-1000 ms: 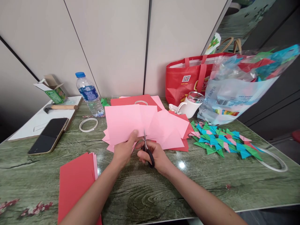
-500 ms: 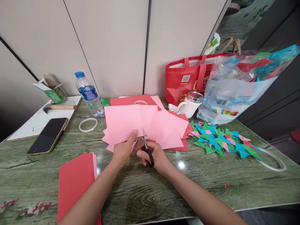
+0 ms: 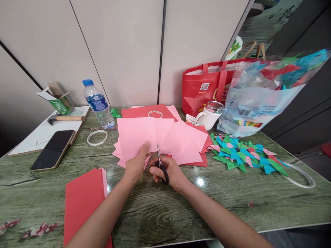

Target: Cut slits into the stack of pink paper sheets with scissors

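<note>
My left hand (image 3: 136,164) pinches the near edge of a pink paper sheet (image 3: 139,136) held up over the table, thumb on top. My right hand (image 3: 169,172) grips black-handled scissors (image 3: 160,162), whose blades point up into the sheet's lower edge just right of my left thumb. More pink and red sheets (image 3: 190,144) lie spread under and behind the held sheet.
A stack of red sheets (image 3: 84,199) lies near left. A phone (image 3: 53,148), tape ring (image 3: 97,137), water bottle (image 3: 98,103), hammer and small box are at left. A white mug (image 3: 209,117), red bag (image 3: 207,86), plastic bag and folded paper triangles (image 3: 245,155) are at right.
The scissors have crept slightly farther up into the pink sheet, and both hands have shifted a little away from me. Nothing else moved.
</note>
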Tool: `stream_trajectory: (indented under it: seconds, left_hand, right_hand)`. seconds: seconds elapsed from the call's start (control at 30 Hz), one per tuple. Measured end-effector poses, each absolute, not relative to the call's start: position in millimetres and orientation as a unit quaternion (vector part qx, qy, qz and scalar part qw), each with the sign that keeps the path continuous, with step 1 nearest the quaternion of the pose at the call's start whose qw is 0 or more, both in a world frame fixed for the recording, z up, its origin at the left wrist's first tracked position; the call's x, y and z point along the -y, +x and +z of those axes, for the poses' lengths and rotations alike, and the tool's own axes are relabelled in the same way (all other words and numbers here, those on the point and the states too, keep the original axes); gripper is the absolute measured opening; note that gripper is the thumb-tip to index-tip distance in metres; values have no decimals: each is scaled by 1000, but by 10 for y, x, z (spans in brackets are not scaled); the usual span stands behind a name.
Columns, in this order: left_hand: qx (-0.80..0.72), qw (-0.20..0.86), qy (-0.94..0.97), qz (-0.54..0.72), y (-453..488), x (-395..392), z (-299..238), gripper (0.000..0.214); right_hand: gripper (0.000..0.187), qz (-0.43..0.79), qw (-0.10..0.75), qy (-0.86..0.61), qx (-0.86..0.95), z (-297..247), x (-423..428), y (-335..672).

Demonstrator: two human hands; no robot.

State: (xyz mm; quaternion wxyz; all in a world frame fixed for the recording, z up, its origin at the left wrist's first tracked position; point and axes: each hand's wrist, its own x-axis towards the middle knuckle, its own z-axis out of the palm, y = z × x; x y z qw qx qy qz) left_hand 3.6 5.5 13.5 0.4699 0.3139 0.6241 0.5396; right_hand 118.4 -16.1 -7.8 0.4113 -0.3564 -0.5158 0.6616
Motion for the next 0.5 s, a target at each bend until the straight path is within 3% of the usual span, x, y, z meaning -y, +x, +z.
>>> stream_trajectory:
  seconds: [0.17,0.5]
  left_hand:
    - [-628,440,331,550,64,-43,140,46]
    - [-625,424,358,549,88,-5,139,43]
  right_hand:
    - [46,658,424,-360,508,-5,154,1197]
    - [43,650,442,-358,503,-3,149,1215]
